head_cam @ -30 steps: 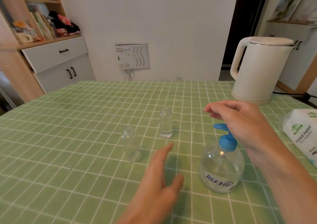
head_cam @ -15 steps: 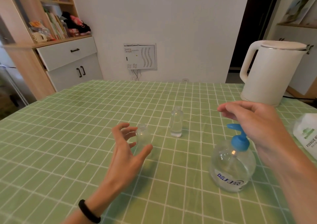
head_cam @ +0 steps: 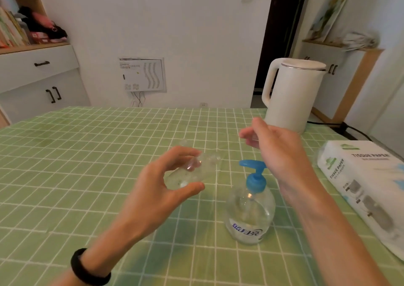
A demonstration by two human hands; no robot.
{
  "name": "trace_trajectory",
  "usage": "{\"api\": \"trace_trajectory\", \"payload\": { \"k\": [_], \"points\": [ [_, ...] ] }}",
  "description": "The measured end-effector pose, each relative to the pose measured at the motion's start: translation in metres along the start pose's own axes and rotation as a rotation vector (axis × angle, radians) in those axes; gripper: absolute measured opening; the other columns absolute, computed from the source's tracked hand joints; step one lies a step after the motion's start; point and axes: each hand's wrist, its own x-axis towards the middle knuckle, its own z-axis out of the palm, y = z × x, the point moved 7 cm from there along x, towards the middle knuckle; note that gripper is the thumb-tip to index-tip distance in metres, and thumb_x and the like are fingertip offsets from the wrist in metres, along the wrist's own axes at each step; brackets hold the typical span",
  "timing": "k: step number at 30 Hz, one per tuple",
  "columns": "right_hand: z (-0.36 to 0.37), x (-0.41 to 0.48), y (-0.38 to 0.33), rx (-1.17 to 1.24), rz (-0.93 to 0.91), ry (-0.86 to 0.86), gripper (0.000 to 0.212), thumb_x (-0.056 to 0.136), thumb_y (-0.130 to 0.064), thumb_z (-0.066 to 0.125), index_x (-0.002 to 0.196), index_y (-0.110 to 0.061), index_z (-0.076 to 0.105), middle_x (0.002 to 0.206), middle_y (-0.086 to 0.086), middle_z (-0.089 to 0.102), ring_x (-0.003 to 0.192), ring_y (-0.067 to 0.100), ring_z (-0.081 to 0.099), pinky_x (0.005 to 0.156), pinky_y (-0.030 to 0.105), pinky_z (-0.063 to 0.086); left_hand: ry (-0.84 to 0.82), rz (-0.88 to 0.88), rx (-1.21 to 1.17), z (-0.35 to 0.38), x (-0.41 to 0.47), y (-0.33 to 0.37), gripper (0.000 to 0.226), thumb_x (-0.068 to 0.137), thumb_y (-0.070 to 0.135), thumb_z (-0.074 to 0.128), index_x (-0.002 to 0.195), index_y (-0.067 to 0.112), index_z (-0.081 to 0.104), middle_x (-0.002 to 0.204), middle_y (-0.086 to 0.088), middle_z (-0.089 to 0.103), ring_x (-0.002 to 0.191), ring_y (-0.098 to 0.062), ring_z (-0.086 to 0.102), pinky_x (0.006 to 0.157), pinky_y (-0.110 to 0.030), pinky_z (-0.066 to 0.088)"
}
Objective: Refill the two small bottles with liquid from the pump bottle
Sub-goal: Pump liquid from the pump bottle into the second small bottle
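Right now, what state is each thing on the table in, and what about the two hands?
Small bottle: tilted, gripped by the left hand.
Pump bottle: upright on the table, blue pump on, untouched.
Right hand: above the pump bottle, holding nothing.
Kettle: upright, lid closed.
Tissue pack: lying flat on the table.

On the table [head_cam: 87, 176], pump bottle [head_cam: 250, 215] before kettle [head_cam: 293, 97], left of tissue pack [head_cam: 367, 187].
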Motion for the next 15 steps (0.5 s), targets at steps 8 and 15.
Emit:
{"api": "trace_trajectory", "payload": {
  "k": [8, 15],
  "points": [
    [0.004, 0.003, 0.011, -0.081, 0.059, -0.092, 0.047, 0.102, -0.058, 0.048, 0.095, -0.026, 0.081, 0.103, -0.017, 0.080, 0.098, -0.001, 0.071, 0.082, 0.016, 0.047, -0.059, 0.034, 0.012, 0.017, 0.016, 0.009, 0.054, 0.078, 0.024, 0.090, 0.122, 0.048, 0.070, 0.113, 0.027, 0.075, 0.113, 0.002, 0.068, 0.096, -0.008, 0.046],
    [0.012, 0.006, 0.018, -0.230, 0.077, -0.195, 0.051, 0.101, -0.038, 0.058, 0.114, 0.010, 0.068, 0.116, 0.019, 0.071, 0.084, -0.015, 0.068, 0.070, 0.013, 0.043, -0.071, 0.067, -0.048, 0.020, 0.019, 0.011, 0.055, 0.071, 0.045, 0.083, 0.124, 0.050, 0.068, 0.113, 0.028, 0.075, 0.112, -0.003, 0.070, 0.096, -0.026, 0.050]
  ]
}}
